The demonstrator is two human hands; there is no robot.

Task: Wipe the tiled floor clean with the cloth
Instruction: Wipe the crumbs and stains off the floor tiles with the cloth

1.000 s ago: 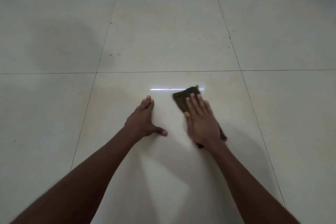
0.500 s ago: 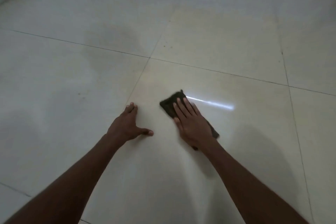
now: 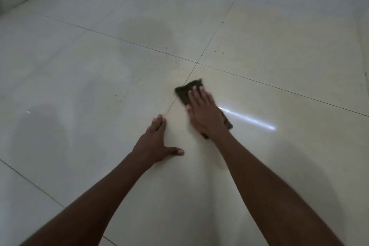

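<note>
- two hands are down on the tiled floor (image 3: 279, 46): the right hand (image 3: 203, 115) lies flat with straight fingers on the dark cloth (image 3: 184, 93), and the left hand (image 3: 154, 145) is spread on bare tile just beside it, thumb out.
- most of the cloth sits under the right palm; its far end shows past the fingertips, a corner behind the wrist.
- it looks thin, soft and light, likely to bunch.
- flat palm pressure at its middle should suit it better than pinching.
- small yellowish specks (image 3: 218, 52) lie ahead of the fingertips.
</note>
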